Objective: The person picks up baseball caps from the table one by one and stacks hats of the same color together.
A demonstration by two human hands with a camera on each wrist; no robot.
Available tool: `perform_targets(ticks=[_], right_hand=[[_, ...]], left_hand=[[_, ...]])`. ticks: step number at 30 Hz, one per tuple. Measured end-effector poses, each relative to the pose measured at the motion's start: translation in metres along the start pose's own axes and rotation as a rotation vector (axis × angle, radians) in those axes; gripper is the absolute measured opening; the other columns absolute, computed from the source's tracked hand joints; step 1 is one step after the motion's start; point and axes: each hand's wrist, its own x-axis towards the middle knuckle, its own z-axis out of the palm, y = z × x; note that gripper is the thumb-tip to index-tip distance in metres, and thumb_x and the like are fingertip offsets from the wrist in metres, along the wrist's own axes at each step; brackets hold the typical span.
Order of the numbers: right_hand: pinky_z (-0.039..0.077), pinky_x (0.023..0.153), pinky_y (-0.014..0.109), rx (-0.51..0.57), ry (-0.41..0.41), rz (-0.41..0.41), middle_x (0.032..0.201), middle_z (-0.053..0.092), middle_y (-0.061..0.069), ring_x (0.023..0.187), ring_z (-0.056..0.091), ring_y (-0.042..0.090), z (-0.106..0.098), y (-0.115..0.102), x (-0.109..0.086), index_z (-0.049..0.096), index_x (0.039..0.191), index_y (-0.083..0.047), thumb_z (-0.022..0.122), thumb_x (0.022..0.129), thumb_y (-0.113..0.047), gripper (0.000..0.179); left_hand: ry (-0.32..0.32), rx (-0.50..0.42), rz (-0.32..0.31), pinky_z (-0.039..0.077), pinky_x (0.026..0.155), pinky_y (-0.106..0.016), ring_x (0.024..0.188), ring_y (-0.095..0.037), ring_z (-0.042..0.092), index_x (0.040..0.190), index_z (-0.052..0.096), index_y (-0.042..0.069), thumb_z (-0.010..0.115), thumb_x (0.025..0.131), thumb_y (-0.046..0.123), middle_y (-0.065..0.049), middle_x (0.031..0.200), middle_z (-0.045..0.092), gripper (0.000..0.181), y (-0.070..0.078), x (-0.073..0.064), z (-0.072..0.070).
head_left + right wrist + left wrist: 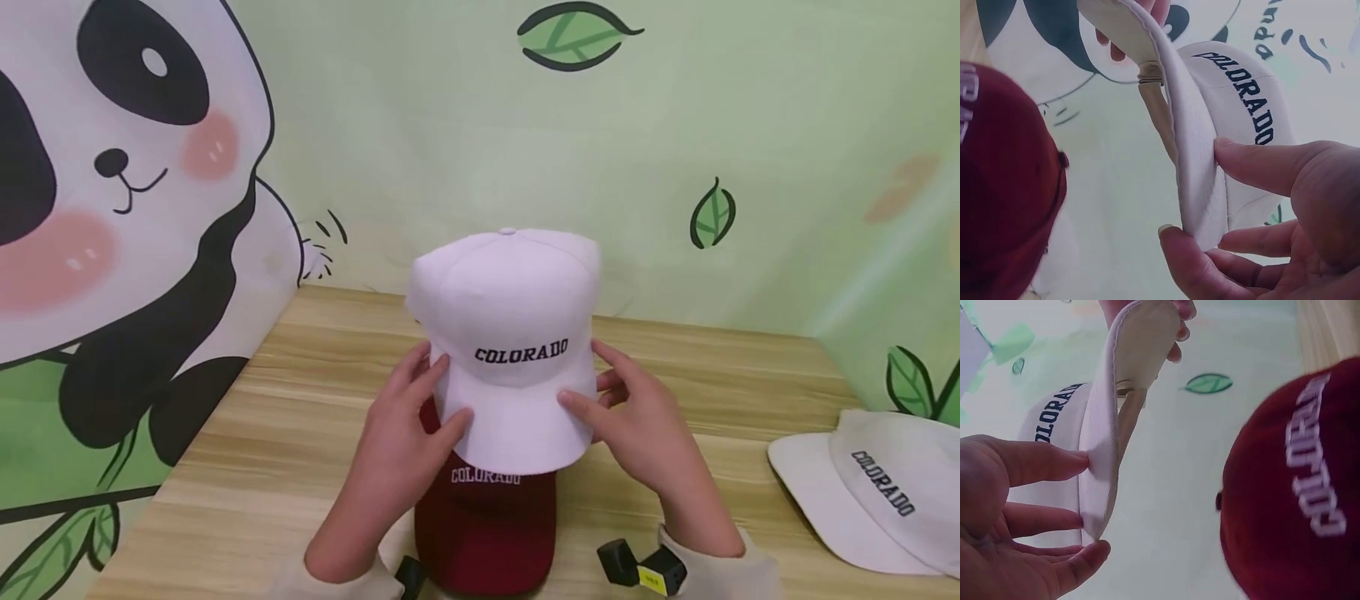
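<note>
A white baseball cap (517, 292) with dark COLORADO lettering is held up between both hands, its brim toward me. My left hand (405, 425) pinches one side of the brim, thumb on top and fingers beneath, as the left wrist view shows with the brim (1100, 450) edge-on. Opposite it, my right hand (637, 408) pinches the other side of the brim (1194, 162) the same way. Below and partly behind the white cap is a dark red baseball cap (487, 533) with white COLORADO lettering; its upper part is hidden in the head view.
Another white COLORADO cap (877, 492) lies on the wooden table (270, 400) at the right, cut off by the frame edge. A green backdrop (420, 125) with a panda and leaves stands behind and beside the table.
</note>
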Motion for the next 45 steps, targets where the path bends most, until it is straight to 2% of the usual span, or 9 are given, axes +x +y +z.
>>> perform_targets(ticks=[7, 14, 18, 21, 26, 29, 35, 41, 45], right_hand=[[0.055, 0.066, 0.026, -0.009, 0.039, 0.034, 0.114, 0.059, 0.016, 0.095, 0.061, 0.023, -0.020, 0.018, -0.014, 0.036, 0.150, -0.013, 0.073, 0.083, -0.046, 0.083], [0.054, 0.063, 0.026, -0.088, 0.089, 0.060, 0.114, 0.060, 0.015, 0.097, 0.062, 0.024, -0.037, 0.038, -0.026, 0.035, 0.151, -0.014, 0.070, 0.083, -0.051, 0.085], [0.052, 0.063, 0.025, -0.132, 0.097, 0.101, 0.117, 0.060, 0.016, 0.099, 0.062, 0.024, -0.045, 0.048, -0.032, 0.032, 0.152, -0.013, 0.069, 0.083, -0.054, 0.088], [0.052, 0.062, 0.025, -0.150, 0.101, 0.130, 0.119, 0.060, 0.017, 0.097, 0.062, 0.022, -0.050, 0.057, -0.036, 0.032, 0.152, -0.012, 0.069, 0.083, -0.053, 0.088], [0.054, 0.062, 0.025, -0.139, 0.113, 0.164, 0.118, 0.060, 0.018, 0.087, 0.059, 0.008, -0.059, 0.075, -0.043, 0.032, 0.151, -0.011, 0.069, 0.085, -0.051, 0.086], [0.055, 0.062, 0.026, -0.133, 0.108, 0.179, 0.117, 0.059, 0.019, 0.083, 0.058, 0.004, -0.063, 0.087, -0.047, 0.032, 0.151, -0.009, 0.068, 0.085, -0.050, 0.086], [0.055, 0.063, 0.026, -0.144, 0.058, 0.249, 0.117, 0.058, 0.021, 0.080, 0.061, 0.008, -0.068, 0.108, -0.056, 0.032, 0.151, -0.005, 0.065, 0.087, -0.053, 0.086], [0.055, 0.066, 0.027, -0.112, -0.004, 0.370, 0.118, 0.058, 0.020, 0.081, 0.062, 0.013, -0.070, 0.127, -0.060, 0.029, 0.151, -0.002, 0.063, 0.085, -0.058, 0.093], [0.055, 0.066, 0.026, -0.044, -0.012, 0.388, 0.114, 0.059, 0.019, 0.078, 0.062, 0.011, -0.066, 0.141, -0.061, 0.031, 0.150, 0.000, 0.066, 0.086, -0.052, 0.089]], left_hand=[[-0.087, -0.002, 0.052, 0.048, 0.098, -0.044, 0.138, -0.036, 0.041, 0.138, 0.050, -0.001, 0.077, 0.082, 0.014, -0.017, 0.155, 0.031, 0.064, 0.014, 0.002, 0.023], [-0.178, -0.013, 0.098, 0.054, 0.090, -0.041, 0.138, -0.029, 0.042, 0.145, 0.044, 0.008, 0.076, 0.081, 0.014, -0.010, 0.158, 0.027, 0.071, 0.028, 0.004, 0.045], [-0.230, -0.016, 0.137, 0.052, 0.094, -0.041, 0.139, -0.030, 0.039, 0.147, 0.041, 0.008, 0.074, 0.083, 0.014, -0.012, 0.159, 0.024, 0.072, 0.032, 0.005, 0.058], [-0.279, -0.022, 0.142, 0.050, 0.097, -0.042, 0.143, -0.032, 0.034, 0.148, 0.038, 0.004, 0.072, 0.085, 0.017, -0.015, 0.160, 0.020, 0.072, 0.036, 0.005, 0.069], [-0.339, -0.001, 0.137, 0.046, 0.102, -0.042, 0.144, -0.034, 0.031, 0.149, 0.034, 0.003, 0.070, 0.087, 0.018, -0.018, 0.161, 0.016, 0.074, 0.042, 0.004, 0.090], [-0.367, 0.035, 0.146, 0.047, 0.102, -0.041, 0.142, -0.035, 0.035, 0.149, 0.033, 0.003, 0.070, 0.088, 0.018, -0.020, 0.160, 0.017, 0.073, 0.045, 0.003, 0.102], [-0.433, 0.092, 0.156, 0.052, 0.096, -0.037, 0.134, -0.033, 0.046, 0.150, 0.031, 0.002, 0.067, 0.090, 0.020, -0.022, 0.160, 0.017, 0.072, 0.046, -0.002, 0.126], [-0.509, 0.141, 0.139, 0.051, 0.096, -0.035, 0.138, -0.031, 0.041, 0.150, 0.030, 0.001, 0.065, 0.091, 0.022, -0.022, 0.160, 0.017, 0.072, 0.046, -0.006, 0.145], [-0.539, 0.163, 0.137, 0.048, 0.100, -0.033, 0.138, -0.029, 0.041, 0.149, 0.032, 0.000, 0.064, 0.091, 0.022, -0.021, 0.159, 0.020, 0.070, 0.043, -0.008, 0.154]])
